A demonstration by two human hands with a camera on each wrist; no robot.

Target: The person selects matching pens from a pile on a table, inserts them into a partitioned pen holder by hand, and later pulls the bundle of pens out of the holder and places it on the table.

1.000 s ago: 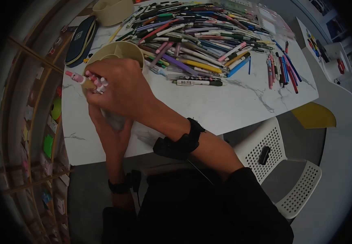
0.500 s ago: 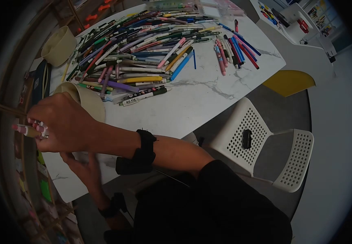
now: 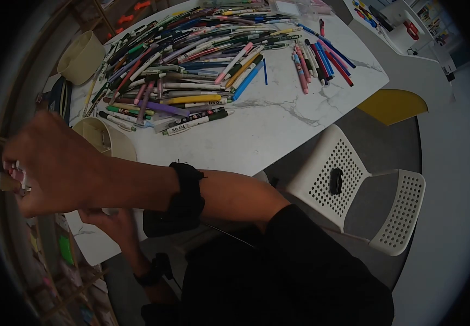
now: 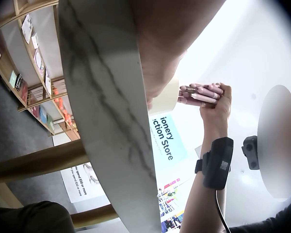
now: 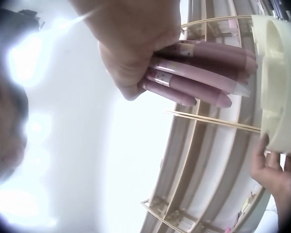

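Note:
My right hand (image 3: 55, 165) grips a bundle of pink pens (image 5: 199, 77) at the left side of the head view. Their pink ends stick out of the fist, pointing towards a cream pen holder (image 3: 122, 142). This holder has inner dividers and stands on the near left part of the table. Lower down, my left hand (image 3: 116, 227) is at the holder's side, partly hidden under the right forearm. In the right wrist view, the left thumb and fingers (image 5: 260, 162) are around the holder's lower edge.
A large heap of mixed pens (image 3: 191, 60) covers the far part of the marble-patterned table (image 3: 245, 146). A smaller group of pens (image 3: 322, 62) lies to its right. A second cream holder (image 3: 81, 58) and a dark pencil case (image 3: 55, 103) are at the back left. A white chair (image 3: 327, 185) stands at right.
The right hand has moved left with the pink pens, from over the holder to beyond its left side. The left hand stays low beside the holder. The head view has turned.

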